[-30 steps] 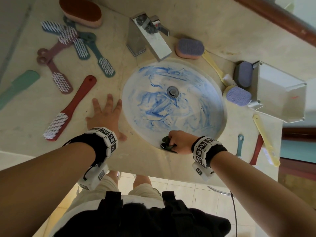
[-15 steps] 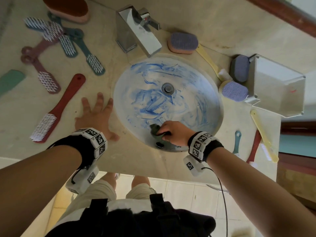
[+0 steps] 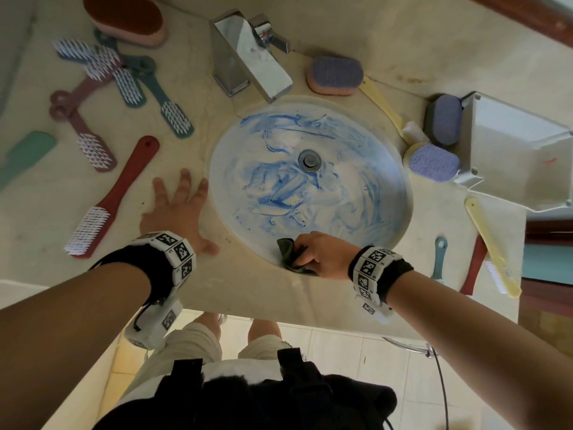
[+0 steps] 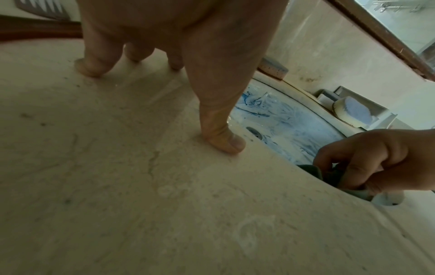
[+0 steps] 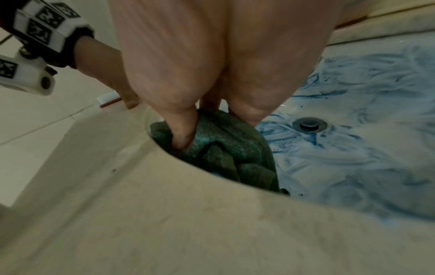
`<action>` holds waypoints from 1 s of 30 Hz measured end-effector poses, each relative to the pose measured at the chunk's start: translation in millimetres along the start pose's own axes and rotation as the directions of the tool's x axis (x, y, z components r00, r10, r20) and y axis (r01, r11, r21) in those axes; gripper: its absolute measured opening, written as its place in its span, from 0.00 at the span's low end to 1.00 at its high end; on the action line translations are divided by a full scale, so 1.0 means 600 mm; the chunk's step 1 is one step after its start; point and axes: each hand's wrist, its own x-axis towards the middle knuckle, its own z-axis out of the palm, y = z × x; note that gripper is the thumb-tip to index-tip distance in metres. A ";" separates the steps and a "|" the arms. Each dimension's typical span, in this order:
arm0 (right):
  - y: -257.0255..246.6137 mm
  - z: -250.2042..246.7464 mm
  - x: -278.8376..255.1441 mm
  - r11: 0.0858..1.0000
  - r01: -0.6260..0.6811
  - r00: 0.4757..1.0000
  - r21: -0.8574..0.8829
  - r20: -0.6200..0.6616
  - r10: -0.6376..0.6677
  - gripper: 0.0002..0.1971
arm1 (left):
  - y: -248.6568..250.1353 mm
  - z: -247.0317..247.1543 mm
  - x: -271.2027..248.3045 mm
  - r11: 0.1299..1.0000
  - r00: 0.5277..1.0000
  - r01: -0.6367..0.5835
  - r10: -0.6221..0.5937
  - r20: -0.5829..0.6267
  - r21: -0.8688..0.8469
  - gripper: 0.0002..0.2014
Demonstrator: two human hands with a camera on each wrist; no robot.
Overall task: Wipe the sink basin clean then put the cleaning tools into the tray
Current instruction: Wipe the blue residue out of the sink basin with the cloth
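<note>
- Nearest, the right hand (image 3: 322, 254) is bunching a dark green cloth (image 3: 290, 254) in curled fingers, pressing it against the near wall of the sink basin (image 3: 387, 169).
- Beside it, the left hand (image 3: 176, 209) is lying flat on the beige countertop (image 3: 248, 293) just left of the basin rim, fingers spread, gripping nothing.
- Blue smears are covering most of the basin around the drain (image 3: 309, 159).
- Left of the hand, a red long-handled brush (image 3: 114, 193) is lying bristles up.
- At the far right, the white tray (image 3: 521, 141) is sitting on the counter, two purple scrub pads (image 3: 434, 162) touching its left wall.
- Farthest back, the chrome faucet (image 3: 248, 57) is standing over the rim, teal and maroon brushes (image 3: 130, 82) crossing to its left.
</note>
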 end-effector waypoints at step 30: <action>0.019 -0.014 0.000 0.981 -0.159 0.951 -0.111 0.248 0.183 0.12 | -0.002 0.000 0.000 0.999 1.000 0.003 -0.003 0.002 -0.036 0.66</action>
